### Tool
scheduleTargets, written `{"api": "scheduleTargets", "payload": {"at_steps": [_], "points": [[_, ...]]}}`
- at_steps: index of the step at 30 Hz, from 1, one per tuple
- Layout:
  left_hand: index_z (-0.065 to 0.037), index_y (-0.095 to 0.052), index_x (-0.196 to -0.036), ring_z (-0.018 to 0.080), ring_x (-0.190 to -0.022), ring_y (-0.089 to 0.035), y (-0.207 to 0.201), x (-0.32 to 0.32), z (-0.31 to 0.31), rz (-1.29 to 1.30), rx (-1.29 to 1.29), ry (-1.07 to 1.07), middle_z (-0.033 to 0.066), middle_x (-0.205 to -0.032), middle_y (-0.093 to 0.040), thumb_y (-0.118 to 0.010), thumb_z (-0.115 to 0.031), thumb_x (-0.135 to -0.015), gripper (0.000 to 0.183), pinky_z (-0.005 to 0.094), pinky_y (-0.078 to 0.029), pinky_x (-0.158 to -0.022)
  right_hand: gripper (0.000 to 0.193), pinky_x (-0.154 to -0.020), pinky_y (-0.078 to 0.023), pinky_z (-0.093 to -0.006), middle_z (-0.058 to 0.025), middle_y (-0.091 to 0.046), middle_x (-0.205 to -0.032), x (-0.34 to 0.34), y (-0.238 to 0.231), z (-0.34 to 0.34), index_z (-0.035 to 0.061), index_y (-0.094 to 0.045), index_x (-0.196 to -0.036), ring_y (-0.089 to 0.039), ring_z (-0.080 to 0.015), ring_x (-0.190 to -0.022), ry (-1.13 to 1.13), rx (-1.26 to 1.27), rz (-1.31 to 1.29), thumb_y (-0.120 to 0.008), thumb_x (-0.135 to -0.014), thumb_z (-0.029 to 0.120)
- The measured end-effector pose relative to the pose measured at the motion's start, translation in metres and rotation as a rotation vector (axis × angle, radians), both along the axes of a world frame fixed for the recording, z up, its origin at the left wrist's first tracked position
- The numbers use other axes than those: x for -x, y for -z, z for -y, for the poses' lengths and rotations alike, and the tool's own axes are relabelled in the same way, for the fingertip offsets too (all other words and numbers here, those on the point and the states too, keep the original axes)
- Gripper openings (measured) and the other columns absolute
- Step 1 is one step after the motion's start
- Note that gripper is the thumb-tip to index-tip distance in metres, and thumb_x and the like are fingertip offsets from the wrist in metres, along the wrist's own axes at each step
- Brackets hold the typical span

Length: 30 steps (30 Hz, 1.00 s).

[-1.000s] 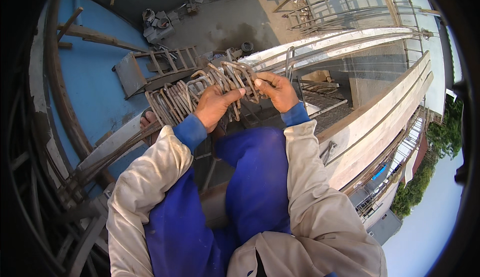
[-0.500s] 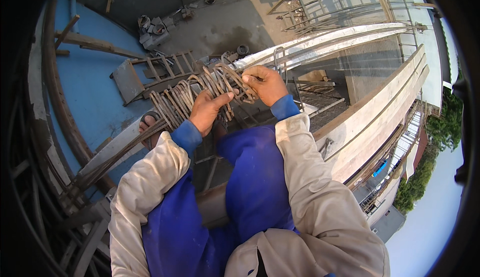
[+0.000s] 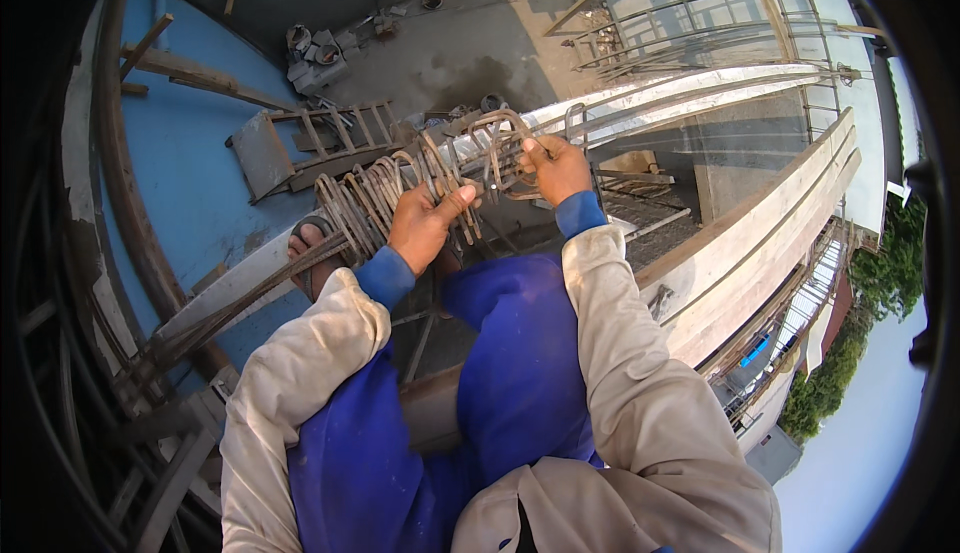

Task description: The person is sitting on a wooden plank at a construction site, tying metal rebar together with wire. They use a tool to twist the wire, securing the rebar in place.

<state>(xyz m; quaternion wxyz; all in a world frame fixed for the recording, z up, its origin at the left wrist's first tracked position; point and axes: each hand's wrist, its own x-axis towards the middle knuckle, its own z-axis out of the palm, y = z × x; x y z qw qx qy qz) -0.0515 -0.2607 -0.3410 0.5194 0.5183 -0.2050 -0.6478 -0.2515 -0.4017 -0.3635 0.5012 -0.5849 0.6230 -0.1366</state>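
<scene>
A bunch of rusty bent-steel stirrups (image 3: 360,198) hangs around long reinforcing bars (image 3: 690,98) in front of my knees. My left hand (image 3: 425,225) is closed on the right end of the bunch, its thumb pointing right. To the right of it, my right hand (image 3: 558,169) pinches a rectangular stirrup (image 3: 497,138) by its right side. That stirrup stands a little apart from the packed ones. My right fingertips are partly hidden behind the hand.
A wooden ladder-like frame (image 3: 340,133) lies beyond the stirrups on the left. Long pale planks (image 3: 760,223) run along the right. A white beam (image 3: 700,81) lies under the bars. My sandalled foot (image 3: 318,253) rests at the left, with a floor (image 3: 450,53) far below.
My right hand has moved slightly right, drawing one stirrup away from the bunch. My left hand has shifted a little right and stays on the bunch. The whole view has shifted slightly.
</scene>
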Motion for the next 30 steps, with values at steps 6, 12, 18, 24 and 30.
{"api": "scheduleTargets", "payload": {"at_steps": [6, 12, 18, 24, 30], "points": [[0.003, -0.074, -0.119, 0.0164, -0.095, -0.072, -0.002, -0.002, 0.007, -0.057, -0.097, 0.029, 0.0097, -0.109, -0.078, -0.074, -0.023, -0.102, 0.031, 0.0325, -0.058, -0.089, 0.027, -0.082, -0.057, -0.0407, -0.0165, -0.078, -0.094, 0.0, -0.01, 0.003, -0.0016, -0.075, -0.111, -0.075, -0.0319, -0.086, -0.03, 0.447, -0.184, -0.073, -0.099, 0.022], [0.001, -0.071, -0.119, 0.0174, -0.1, -0.071, 0.0, -0.01, 0.014, -0.211, -0.209, 0.018, 0.0095, -0.109, -0.076, -0.073, -0.03, -0.103, 0.035, 0.034, -0.057, -0.094, 0.043, -0.091, -0.057, -0.0413, -0.0205, -0.075, -0.118, -0.014, -0.044, -0.037, 0.0008, -0.066, -0.129, -0.073, -0.0347, -0.106, -0.367, -0.03, -0.073, -0.077, -0.098, 0.029], [-0.002, -0.073, -0.114, 0.0151, -0.106, -0.071, -0.006, -0.021, 0.014, -0.23, -0.294, 0.024, 0.0065, -0.111, -0.076, -0.064, -0.033, -0.108, 0.032, 0.0319, -0.057, -0.095, 0.043, -0.077, -0.057, -0.0343, -0.0119, -0.075, -0.097, -0.016, -0.008, -0.04, -0.0001, -0.065, -0.13, -0.071, -0.0189, -0.085, -0.568, -0.339, 0.424, -0.071, -0.104, 0.033], [0.002, -0.062, -0.135, 0.0191, -0.112, -0.071, -0.009, -0.022, 0.009, -0.194, -0.33, 0.047, 0.0124, -0.126, -0.074, -0.065, -0.011, -0.104, 0.034, 0.0344, -0.057, -0.099, 0.034, -0.06, -0.055, -0.0295, -0.003, -0.069, -0.076, -0.021, -0.013, -0.019, -0.0008, -0.074, -0.102, -0.066, -0.0093, -0.069, -0.168, -0.232, 0.17, -0.065, -0.107, 0.032], [-0.001, -0.059, -0.14, 0.0199, -0.114, -0.07, -0.006, -0.021, 0.008, -0.205, -0.309, 0.041, 0.0117, -0.134, -0.071, -0.066, -0.01, -0.104, 0.037, 0.0345, -0.059, -0.097, 0.026, -0.088, -0.056, -0.052, -0.0239, -0.075, -0.098, -0.047, -0.039, -0.032, 0.0045, -0.076, -0.11, -0.072, -0.0459, -0.096, -0.47, 0.172, -0.279, -0.07, -0.1, 0.028]]}}
